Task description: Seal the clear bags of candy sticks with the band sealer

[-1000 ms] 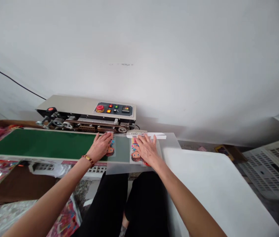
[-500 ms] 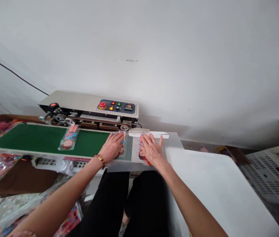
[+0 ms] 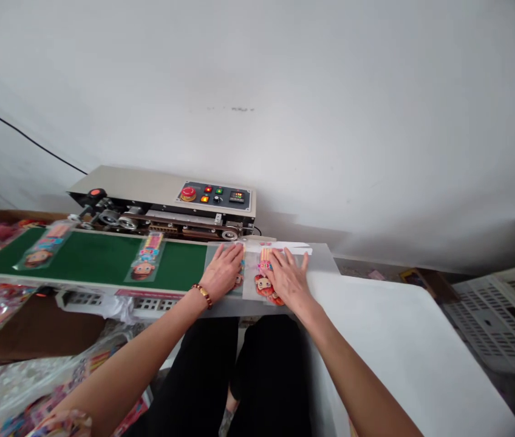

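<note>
My left hand [image 3: 223, 268] lies flat with outstretched fingers over a clear packet [image 3: 240, 276] at the right end of the green conveyor belt [image 3: 98, 258]. It covers most of that packet. Beside it, my right hand [image 3: 288, 276] rests with spread fingers on the edge of several overlapping packets [image 3: 264, 284] printed with a cartoon face, on a white sheet. Farther left on the belt lies one clear cartoon packet [image 3: 143, 264], and another packet [image 3: 44, 250] sits near the belt's far left.
Behind the belt stands a sealing machine [image 3: 148, 185] with rollers and a lit control panel [image 3: 215, 195]. A cardboard box [image 3: 34, 328] of packets is at left. To the right are a white tabletop [image 3: 403, 340] and a white plastic crate [image 3: 503, 315]. A wall rises behind.
The packets on the belt have moved left. The one formerly under my left hand now lies mid-belt. My left hand has shifted right onto another packet; my right hand has barely moved.
</note>
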A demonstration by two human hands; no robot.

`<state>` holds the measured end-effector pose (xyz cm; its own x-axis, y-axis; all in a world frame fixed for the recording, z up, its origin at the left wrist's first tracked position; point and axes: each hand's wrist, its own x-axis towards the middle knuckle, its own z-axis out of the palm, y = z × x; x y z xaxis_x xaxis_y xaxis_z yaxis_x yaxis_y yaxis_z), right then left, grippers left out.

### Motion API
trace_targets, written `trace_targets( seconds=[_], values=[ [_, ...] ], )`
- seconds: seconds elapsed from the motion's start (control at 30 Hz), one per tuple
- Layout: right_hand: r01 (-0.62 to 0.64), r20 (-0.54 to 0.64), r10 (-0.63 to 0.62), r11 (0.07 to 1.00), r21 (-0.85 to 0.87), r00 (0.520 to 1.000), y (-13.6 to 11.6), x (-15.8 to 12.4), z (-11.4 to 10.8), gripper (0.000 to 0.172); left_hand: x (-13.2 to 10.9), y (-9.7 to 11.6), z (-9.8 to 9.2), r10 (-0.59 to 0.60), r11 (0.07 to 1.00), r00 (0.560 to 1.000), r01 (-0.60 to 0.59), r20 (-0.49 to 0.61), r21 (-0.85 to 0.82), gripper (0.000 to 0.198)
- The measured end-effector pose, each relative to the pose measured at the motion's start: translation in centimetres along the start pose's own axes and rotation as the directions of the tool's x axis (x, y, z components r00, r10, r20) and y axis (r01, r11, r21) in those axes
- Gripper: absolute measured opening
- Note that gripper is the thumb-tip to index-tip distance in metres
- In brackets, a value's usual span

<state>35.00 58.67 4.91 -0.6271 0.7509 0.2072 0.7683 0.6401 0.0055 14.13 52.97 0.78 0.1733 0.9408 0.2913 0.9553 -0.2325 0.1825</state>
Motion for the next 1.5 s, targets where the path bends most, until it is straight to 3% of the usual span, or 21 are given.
trace_targets(
  seconds=[0.17,0.27,0.33,0.47,0.57,0.7,0.83,0.9,0.97,1.03,1.13,1.23,1.33,1.5],
  values=[
    [0.051,0.043,-0.053,0.998,0.044,0.998,-1.8,1.3,0.9,0.04,-3.6,-5.0,-1.5,-0.139,0.99,0.99,0.14,-0.01,0.034,0.054],
    [0.075,0.029,-0.078,0.994,0.073,0.997,-3.7,2.4,1.1,0.041,-4.4,-6.2,-2.7,-0.227,0.97,0.971,0.232,-0.068,0.074,0.047],
    [0.083,0.02,-0.085,0.993,0.087,0.996,-4.3,2.8,1.0,0.041,-3.6,-5.1,-3.0,-0.179,0.98,0.98,0.185,-0.083,0.07,0.045],
    [0.046,0.031,-0.049,0.995,0.084,0.998,-3.3,1.8,0.1,0.042,-0.7,-0.6,-1.6,0.054,0.998,0.998,-0.054,0.015,-0.024,0.047],
    [-0.012,0.038,0.011,0.999,0.039,0.999,-1.1,0.1,-0.3,0.042,0.2,0.5,-0.6,0.024,0.998,0.999,-0.022,0.033,-0.06,0.048],
    [-0.018,0.058,0.017,1.0,0.006,0.998,0.3,-0.8,0.2,0.045,-1.9,-3.3,-1.3,-0.019,0.995,0.998,0.024,0.052,-0.093,0.048],
    [0.032,0.075,-0.036,0.998,0.054,0.996,-2.3,1.2,1.3,0.04,-4.8,-8.3,-3.5,-0.087,0.993,0.993,0.093,0.08,-0.079,0.048],
    [0.059,0.062,-0.065,0.993,0.102,0.996,-4.0,2.4,1.6,0.038,-5.1,-8.9,-4.2,-0.156,0.988,0.987,0.157,0.024,-0.012,0.046],
    [0.059,0.028,-0.064,0.988,0.145,0.998,-4.9,3.1,1.7,0.038,-4.5,-7.6,-4.2,-0.164,0.986,0.985,0.165,-0.045,0.022,0.043],
    [0.037,-0.005,-0.037,0.984,0.174,0.999,-4.7,3.0,1.4,0.039,-3.2,-4.6,-3.3,-0.079,0.997,0.995,0.078,-0.064,-0.013,0.042],
    [-0.007,-0.021,0.011,0.987,0.161,1.0,-2.8,1.6,0.7,0.041,-0.6,0.3,-1.3,0.043,0.995,0.998,-0.048,-0.054,-0.092,0.041],
    [0.005,0.009,-0.006,0.996,0.09,1.0,-0.8,0.0,0.4,0.042,1.0,2.4,0.0,0.049,0.993,0.999,-0.05,-0.017,-0.111,0.042],
    [0.03,0.064,-0.033,0.998,0.053,0.997,-0.1,-0.9,0.9,0.044,0.7,0.6,0.1,0.044,0.992,0.999,-0.044,0.0,-0.115,0.043],
    [0.009,0.078,-0.014,0.998,0.067,0.997,-1.2,-0.4,1.7,0.046,-2.4,-5.8,-1.9,0.04,0.99,0.999,-0.034,0.036,-0.14,0.047]
  ],
)
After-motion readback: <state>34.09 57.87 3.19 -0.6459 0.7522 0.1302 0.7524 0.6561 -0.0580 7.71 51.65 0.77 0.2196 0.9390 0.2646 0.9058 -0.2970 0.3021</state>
